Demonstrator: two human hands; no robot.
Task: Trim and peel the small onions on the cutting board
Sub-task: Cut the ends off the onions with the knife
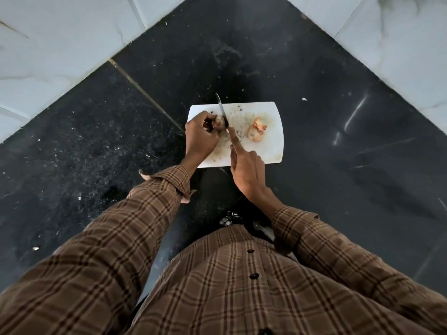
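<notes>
Black tabletop (314, 117) is carrying a white cutting board (271, 151) where the left hand (200, 136) is gripping an onion (219, 123) while the right hand (244, 165), index finger extended, is holding the knife (222, 110) pointing away.

Board's (268, 151) right edge open; peeled onion (257, 133) blocks centre-right.

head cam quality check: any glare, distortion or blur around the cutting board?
Head view: strong wide-angle bending, the tile seams splay outward at the edges; bright glare streaks on the black counter right of the cutting board; dim, cool light with the person's shadow falling across the counter; the onion in the left hand looks soft, and the knife blade slightly blurred.
</notes>
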